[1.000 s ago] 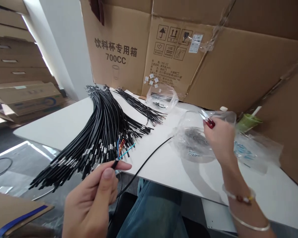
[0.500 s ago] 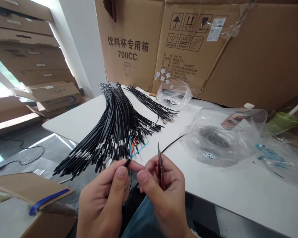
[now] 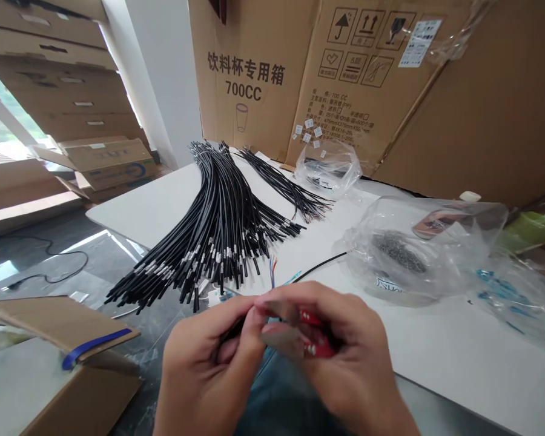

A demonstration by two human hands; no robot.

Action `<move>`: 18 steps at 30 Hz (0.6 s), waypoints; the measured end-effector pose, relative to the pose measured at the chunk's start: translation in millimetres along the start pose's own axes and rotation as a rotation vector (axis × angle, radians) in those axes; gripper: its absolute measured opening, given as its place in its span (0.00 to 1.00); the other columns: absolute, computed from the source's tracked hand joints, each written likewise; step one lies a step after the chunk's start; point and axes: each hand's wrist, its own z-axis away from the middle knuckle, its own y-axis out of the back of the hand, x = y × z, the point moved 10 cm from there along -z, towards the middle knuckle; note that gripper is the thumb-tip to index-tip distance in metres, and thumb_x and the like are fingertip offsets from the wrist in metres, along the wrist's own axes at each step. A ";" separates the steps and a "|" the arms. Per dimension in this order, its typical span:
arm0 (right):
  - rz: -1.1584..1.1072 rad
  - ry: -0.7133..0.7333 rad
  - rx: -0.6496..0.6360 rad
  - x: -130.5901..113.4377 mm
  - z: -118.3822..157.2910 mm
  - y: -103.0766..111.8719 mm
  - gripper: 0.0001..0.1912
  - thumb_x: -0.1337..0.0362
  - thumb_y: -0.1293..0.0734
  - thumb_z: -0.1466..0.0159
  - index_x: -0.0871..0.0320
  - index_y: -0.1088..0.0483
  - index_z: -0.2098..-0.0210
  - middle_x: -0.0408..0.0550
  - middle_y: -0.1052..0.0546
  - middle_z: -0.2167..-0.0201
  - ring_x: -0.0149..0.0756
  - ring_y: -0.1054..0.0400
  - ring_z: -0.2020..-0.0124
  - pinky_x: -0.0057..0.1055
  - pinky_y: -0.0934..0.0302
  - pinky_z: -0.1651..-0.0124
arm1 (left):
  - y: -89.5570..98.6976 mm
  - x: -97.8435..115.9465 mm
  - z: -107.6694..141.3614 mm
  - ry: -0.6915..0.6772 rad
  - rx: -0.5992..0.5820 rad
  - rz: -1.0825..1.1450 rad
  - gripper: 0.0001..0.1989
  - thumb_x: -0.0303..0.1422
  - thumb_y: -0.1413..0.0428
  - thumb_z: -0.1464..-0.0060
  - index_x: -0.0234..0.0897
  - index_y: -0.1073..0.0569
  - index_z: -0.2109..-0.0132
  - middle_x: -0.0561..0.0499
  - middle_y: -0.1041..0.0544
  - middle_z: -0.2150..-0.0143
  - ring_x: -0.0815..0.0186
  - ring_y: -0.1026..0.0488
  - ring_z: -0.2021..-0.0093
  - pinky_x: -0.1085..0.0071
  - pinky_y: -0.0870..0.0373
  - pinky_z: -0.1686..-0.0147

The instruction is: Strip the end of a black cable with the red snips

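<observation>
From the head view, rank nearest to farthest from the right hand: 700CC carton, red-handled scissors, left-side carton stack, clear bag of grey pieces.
1. Red-handled scissors: in the right hand.
2. Clear bag of grey pieces: on the table, ahead and to the right.
3. 700CC carton: upright behind the table.
4. Carton stack: far left, past the table.

Your left hand (image 3: 209,357) and your right hand (image 3: 352,345) are both bare. Each one is wide and round at the back, with smooth skin and thinner fingers. Your left thumb (image 3: 241,372) looks thick and long. The view stops near your wrists, and the skin there is bare too. Down between your arms you wear blue-green trousers (image 3: 286,402). They look darker low down, and the cloth is too blurry to see well.
</observation>
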 end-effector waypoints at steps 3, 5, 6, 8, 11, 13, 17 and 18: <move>-0.153 -0.284 -0.118 14.8 1.5 6.7 0.16 0.70 0.26 0.47 0.47 0.27 0.60 0.35 0.23 0.74 0.25 0.31 0.76 0.16 0.36 0.73 | -12.9 -3.9 0.0 0.042 -0.119 0.041 0.12 0.35 0.46 0.47 0.43 0.20 0.74 0.57 0.29 0.85 0.73 0.37 0.85 0.81 0.40 0.86; -0.148 -0.353 -0.111 16.3 5.1 16.3 0.26 0.67 0.23 0.51 0.45 0.29 0.55 0.35 0.25 0.77 0.26 0.31 0.76 0.17 0.36 0.73 | -13.5 -9.2 0.7 0.105 -0.123 0.040 0.13 0.35 0.46 0.47 0.44 0.20 0.75 0.57 0.30 0.85 0.73 0.39 0.85 0.81 0.42 0.86; -0.116 -0.347 -0.101 14.4 6.3 21.4 0.28 0.65 0.22 0.52 0.44 0.30 0.53 0.34 0.26 0.78 0.26 0.32 0.77 0.16 0.38 0.75 | -12.8 -10.1 1.1 0.120 -0.118 0.036 0.13 0.35 0.46 0.48 0.44 0.20 0.76 0.57 0.31 0.86 0.73 0.40 0.85 0.81 0.43 0.86; 0.007 -0.296 -0.083 8.4 8.1 30.2 0.26 0.61 0.24 0.47 0.44 0.31 0.51 0.35 0.28 0.79 0.25 0.36 0.79 0.16 0.42 0.78 | -11.7 -10.3 1.5 0.133 -0.108 0.034 0.13 0.35 0.46 0.49 0.45 0.20 0.76 0.58 0.33 0.87 0.74 0.42 0.86 0.80 0.45 0.87; 0.193 -0.201 -0.143 -1.2 9.5 28.8 0.18 0.58 0.29 0.41 0.47 0.32 0.52 0.33 0.33 0.83 0.23 0.44 0.83 0.17 0.48 0.81 | -14.5 -8.5 1.7 0.126 -0.131 0.069 0.12 0.34 0.46 0.49 0.46 0.19 0.74 0.58 0.28 0.84 0.73 0.37 0.85 0.81 0.42 0.85; 0.249 -0.150 -0.179 -6.1 9.1 24.5 0.17 0.59 0.29 0.41 0.48 0.34 0.53 0.32 0.34 0.84 0.23 0.45 0.84 0.18 0.51 0.82 | -17.0 -7.2 1.7 0.116 -0.155 0.093 0.12 0.32 0.46 0.49 0.46 0.19 0.73 0.58 0.24 0.80 0.73 0.32 0.82 0.83 0.38 0.81; 0.336 -0.060 -0.173 -13.6 7.5 21.1 0.14 0.59 0.29 0.41 0.50 0.33 0.57 0.32 0.32 0.82 0.22 0.47 0.84 0.20 0.55 0.83 | -18.0 -7.6 2.5 0.113 -0.172 0.095 0.12 0.32 0.46 0.50 0.45 0.20 0.76 0.59 0.26 0.83 0.73 0.33 0.82 0.83 0.38 0.82; 0.357 -0.035 -0.167 -15.3 7.5 20.8 0.13 0.59 0.29 0.41 0.50 0.32 0.58 0.32 0.31 0.81 0.22 0.46 0.84 0.20 0.55 0.82 | -17.8 -8.6 2.6 0.121 -0.171 0.085 0.13 0.33 0.46 0.49 0.45 0.21 0.77 0.59 0.27 0.83 0.74 0.34 0.83 0.83 0.39 0.83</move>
